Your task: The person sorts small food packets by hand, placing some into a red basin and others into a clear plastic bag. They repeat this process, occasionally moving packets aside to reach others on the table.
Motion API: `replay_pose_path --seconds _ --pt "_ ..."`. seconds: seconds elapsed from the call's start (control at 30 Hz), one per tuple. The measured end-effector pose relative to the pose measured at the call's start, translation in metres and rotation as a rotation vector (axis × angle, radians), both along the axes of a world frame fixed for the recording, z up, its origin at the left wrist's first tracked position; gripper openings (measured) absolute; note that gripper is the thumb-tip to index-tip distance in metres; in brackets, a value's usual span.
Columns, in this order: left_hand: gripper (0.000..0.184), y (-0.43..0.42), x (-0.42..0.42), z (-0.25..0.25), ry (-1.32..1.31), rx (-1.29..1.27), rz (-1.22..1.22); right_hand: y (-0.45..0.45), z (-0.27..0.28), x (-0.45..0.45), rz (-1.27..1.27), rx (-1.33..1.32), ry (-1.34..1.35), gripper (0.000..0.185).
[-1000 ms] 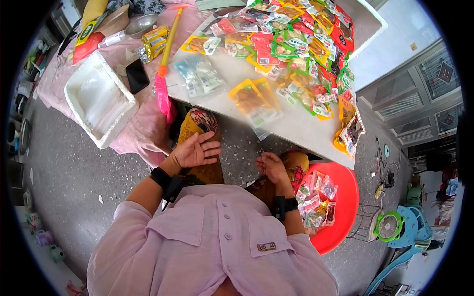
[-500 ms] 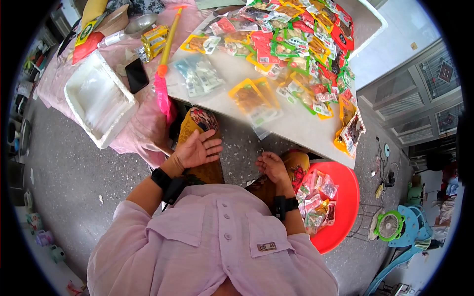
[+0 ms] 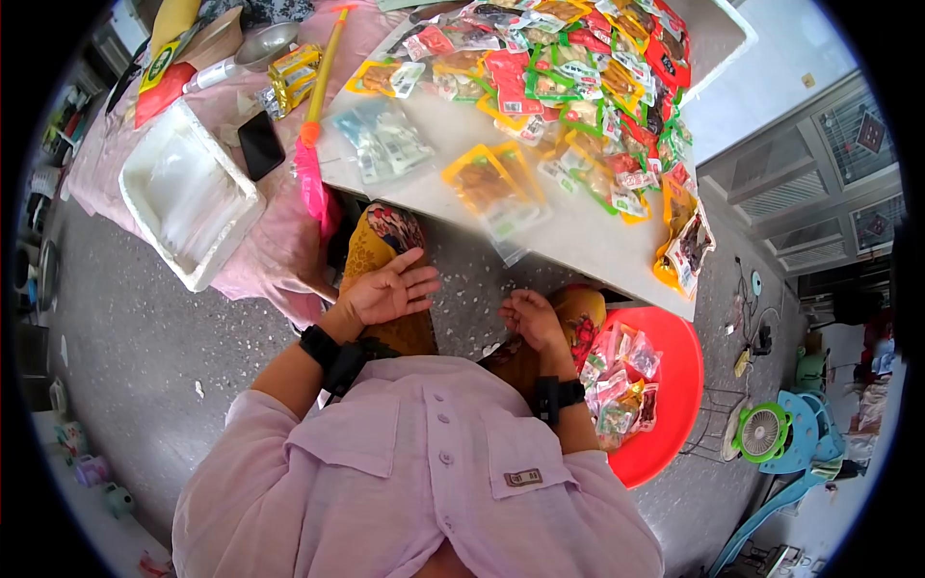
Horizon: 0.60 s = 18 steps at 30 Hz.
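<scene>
Left hand lies palm up above the left knee, fingers spread and apart, nothing in it. Right hand sits by the right knee, fingers loosely curled; no object shows in it, though whether thumb and fingertips meet cannot be told. Both hands are short of the table.

Nearest on the tabletop: the yellow-edged packets, overlapping, with clear plastic reaching past the front edge. Clear bag just left of them; packet heap farther back. Red tub beside the right knee, small packets inside.

Handling, as judged: the film looks slick, so a pinch on the flat sealed border should hold better than one on the filled middle. Overhanging plastic could snag a sleeve; a palm beneath would steady it. Overlapping packets probably part best one at a time.
</scene>
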<state>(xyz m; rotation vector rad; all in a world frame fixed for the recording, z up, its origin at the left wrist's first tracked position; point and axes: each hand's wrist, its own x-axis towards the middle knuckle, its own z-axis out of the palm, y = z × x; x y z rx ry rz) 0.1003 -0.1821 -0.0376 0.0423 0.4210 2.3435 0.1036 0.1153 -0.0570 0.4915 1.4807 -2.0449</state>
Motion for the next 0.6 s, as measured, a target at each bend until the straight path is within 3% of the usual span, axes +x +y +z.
replay_pose_path --seconds 0.1,0.2,0.27,0.6 --pt "0.042 0.000 0.000 0.009 -0.094 -0.001 0.018 0.002 -0.002 0.000 0.006 -0.007 0.011 0.018" --pt "0.022 -0.001 0.000 -0.002 0.068 -0.025 0.011 -0.001 0.005 0.001 -0.016 0.015 -0.012 0.018" --pt "0.013 -0.001 0.002 0.000 0.007 -0.036 0.039 0.000 0.003 0.001 -0.018 0.019 -0.012 0.018" --pt "0.007 0.001 0.003 0.003 0.007 -0.047 0.089 0.001 0.001 0.002 -0.021 0.035 0.000 0.016"
